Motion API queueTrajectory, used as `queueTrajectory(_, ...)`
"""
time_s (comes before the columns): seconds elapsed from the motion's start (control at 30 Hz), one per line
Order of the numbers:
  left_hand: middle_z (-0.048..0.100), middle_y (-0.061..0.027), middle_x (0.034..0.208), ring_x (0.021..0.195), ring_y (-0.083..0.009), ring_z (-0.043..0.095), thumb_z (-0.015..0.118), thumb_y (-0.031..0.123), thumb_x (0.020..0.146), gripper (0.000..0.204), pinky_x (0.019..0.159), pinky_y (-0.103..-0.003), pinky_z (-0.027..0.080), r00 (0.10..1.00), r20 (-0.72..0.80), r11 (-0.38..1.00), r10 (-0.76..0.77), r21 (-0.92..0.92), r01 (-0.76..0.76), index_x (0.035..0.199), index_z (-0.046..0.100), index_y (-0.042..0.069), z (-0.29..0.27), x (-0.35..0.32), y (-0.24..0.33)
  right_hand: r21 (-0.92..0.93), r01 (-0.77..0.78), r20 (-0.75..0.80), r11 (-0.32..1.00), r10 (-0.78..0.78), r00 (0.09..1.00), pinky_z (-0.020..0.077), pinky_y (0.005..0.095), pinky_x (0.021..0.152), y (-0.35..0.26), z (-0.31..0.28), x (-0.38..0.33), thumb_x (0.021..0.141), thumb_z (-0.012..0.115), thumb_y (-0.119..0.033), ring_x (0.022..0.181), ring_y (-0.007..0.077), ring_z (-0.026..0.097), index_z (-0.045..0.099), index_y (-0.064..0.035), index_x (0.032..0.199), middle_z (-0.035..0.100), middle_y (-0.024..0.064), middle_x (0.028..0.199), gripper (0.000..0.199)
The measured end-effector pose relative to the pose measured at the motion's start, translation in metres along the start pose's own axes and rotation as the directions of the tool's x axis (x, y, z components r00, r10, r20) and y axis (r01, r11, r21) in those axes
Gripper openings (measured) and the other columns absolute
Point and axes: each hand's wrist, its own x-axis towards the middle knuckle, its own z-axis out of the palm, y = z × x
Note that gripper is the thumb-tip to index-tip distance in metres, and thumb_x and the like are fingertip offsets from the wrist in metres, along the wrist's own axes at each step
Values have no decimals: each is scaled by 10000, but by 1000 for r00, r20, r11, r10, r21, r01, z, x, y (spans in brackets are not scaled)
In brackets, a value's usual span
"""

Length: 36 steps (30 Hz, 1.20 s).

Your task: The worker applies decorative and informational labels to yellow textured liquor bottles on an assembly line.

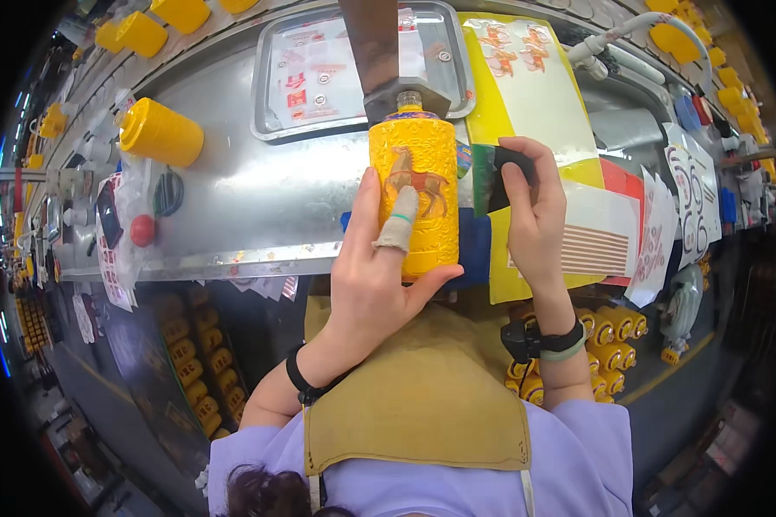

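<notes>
1. Yellow embossed cylindrical bottle [414, 194] with a brown horse decal on its side stands upright at the front of the metal workbench [250, 194], its long axis running from the bench edge up toward a dark clamp [403, 93] that sits over its neck.
2. Our left hand [372, 276] wraps the bottle from below and from the left: thumb under the base on the right, fingers up the front face. The bandaged finger [397, 226] lies flat on the decal, so this hand is closed on the bottle.
3. Our right hand [535, 215] sits just beside the bottle on its right, fingers pinched together on a small dark-green flat scraper [490, 177]. The scraper's edge points left toward the bottle wall; we cannot tell whether it touches.
4. So the bottle lies to the left of the scraper, at the same height as the decal, and the left hand is the one already on it.
5. Further out, we see a shallow metal tray of decal sheets [319, 77] behind the bottle, a yellow backing sheet [526, 95] to the right, and a second yellow bottle lying on its side [159, 132] well apart on the left.
</notes>
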Motion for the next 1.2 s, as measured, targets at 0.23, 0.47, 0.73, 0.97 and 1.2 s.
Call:
queueTrajectory(0.23, 436, -353, 1490, 1314, -477, 528, 812, 464, 833, 784, 1065, -504, 466, 999, 15, 991, 41, 130, -43, 1441, 571, 30, -5, 8, 12, 243, -157, 87, 957, 140, 986, 438, 200, 751, -15, 3, 1, 1045, 573, -95, 856, 43, 516, 548, -15, 1295, 582, -7, 1012, 264)
queueTrajectory(0.47, 475, -235, 1473, 1273, -363, 564, 744, 266, 943, 540, 1069, -459, 460, 986, -53, 962, -155, -233, 139, 1408, 594, 36, -11, 20, -20, 172, -320, 231, 932, 278, 932, 440, 200, 739, -12, 21, 7, 915, 804, -205, 857, 49, 529, 529, -36, 1214, 586, 4, 975, 439)
queueTrajectory(0.73, 406, -132, 1545, 1434, -223, 419, 572, 147, 1063, 643, 1177, -375, 372, 891, 244, 325, -383, -867, 377, 1610, 244, 62, 10, 39, -21, 178, -335, 254, 925, 285, 924, 497, 282, 870, -13, 33, 11, 897, 820, -176, 1007, 125, 578, 513, -31, 1162, 606, 74, 1062, 431)
queueTrajectory(0.97, 374, -141, 1568, 1437, -228, 406, 546, 160, 1076, 632, 1180, -381, 366, 877, 283, 324, -389, -849, 417, 1618, 234, 67, 10, 36, -23, 202, -394, 266, 896, 337, 903, 493, 283, 876, -17, 33, 10, 902, 815, -178, 1003, 127, 578, 514, -27, 1160, 603, 69, 1055, 425)
queueTrajectory(1.2, 380, -148, 1563, 1439, -233, 406, 540, 166, 1079, 636, 1181, -385, 364, 878, 276, 330, -392, -849, 414, 1622, 223, 66, 12, 37, -23, 178, -377, 282, 909, 320, 904, 477, 279, 893, -12, 29, 12, 931, 782, -178, 1018, 111, 566, 523, -27, 1183, 598, 61, 1079, 392)
